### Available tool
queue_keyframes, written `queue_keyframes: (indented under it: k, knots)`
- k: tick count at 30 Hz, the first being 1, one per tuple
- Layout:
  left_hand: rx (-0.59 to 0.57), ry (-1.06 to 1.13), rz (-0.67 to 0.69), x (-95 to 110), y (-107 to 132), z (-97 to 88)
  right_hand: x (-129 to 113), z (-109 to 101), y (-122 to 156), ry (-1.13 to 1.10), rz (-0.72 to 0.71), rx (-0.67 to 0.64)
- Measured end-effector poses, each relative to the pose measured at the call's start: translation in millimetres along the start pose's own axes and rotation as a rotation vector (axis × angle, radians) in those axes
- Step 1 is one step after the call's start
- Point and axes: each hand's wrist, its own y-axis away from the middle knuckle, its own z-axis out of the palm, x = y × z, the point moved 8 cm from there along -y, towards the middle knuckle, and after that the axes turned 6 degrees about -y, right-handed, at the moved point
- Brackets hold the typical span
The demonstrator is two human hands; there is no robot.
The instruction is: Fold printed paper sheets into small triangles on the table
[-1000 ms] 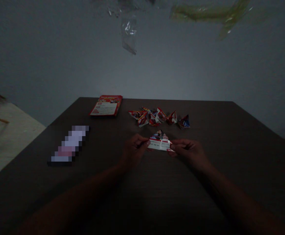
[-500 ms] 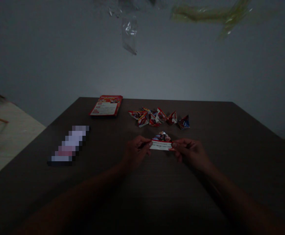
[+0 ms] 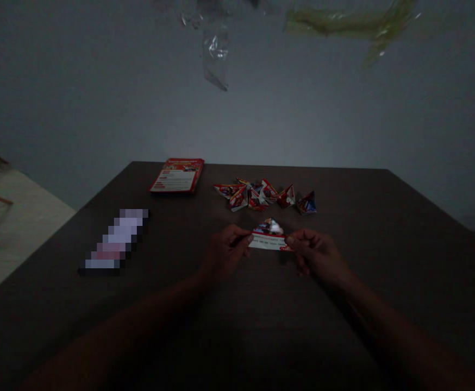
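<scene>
A folded printed paper [image 3: 268, 241] is stretched between my two hands over the middle of the table. Its lower part is a white strip with text and a red edge; a coloured triangular peak rises behind it. My left hand [image 3: 228, 247] pinches the left end between thumb and fingers. At the right end, my right hand [image 3: 318, 254] pinches it the same way, with the lower fingers curled beneath. Just beyond the hands lie several folded paper shapes [image 3: 239, 197], pointed and printed in red, white and blue. One bluish folded paper shape [image 3: 306, 203] sits at their right end.
A stack of red and white printed leaflets [image 3: 176, 176] rests at the table's back left. Nearer on the left lies a phone-like object [image 3: 117, 239], blurred by pixelation. The dark wooden table [image 3: 237, 326] meets a wall [image 3: 302, 108] bearing yellowish tape [image 3: 339, 23] and clear plastic [image 3: 216, 57].
The folded paper has tilted slightly between my hands, and light now catches its peak. Both hands keep their pinch in nearly the same place.
</scene>
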Motion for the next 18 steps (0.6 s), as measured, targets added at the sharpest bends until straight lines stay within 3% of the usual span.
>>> queue_keyframes:
  k: [5,13,16,18]
  knots:
    - [-0.02,-0.035,0.004,0,0,1.3,2,-4,0,-0.014,0.0,0.026]
    - [-0.111,-0.127,0.155,17,5,1.7,7,-11,-6,-0.083,0.002,0.098]
    - [-0.111,0.065,0.004,5,0,1.9,8,-11,-7,-0.081,0.002,0.098]
    - [-0.109,0.306,-0.131,-9,-5,4.7,7,-9,-7,-0.07,-0.007,0.084]
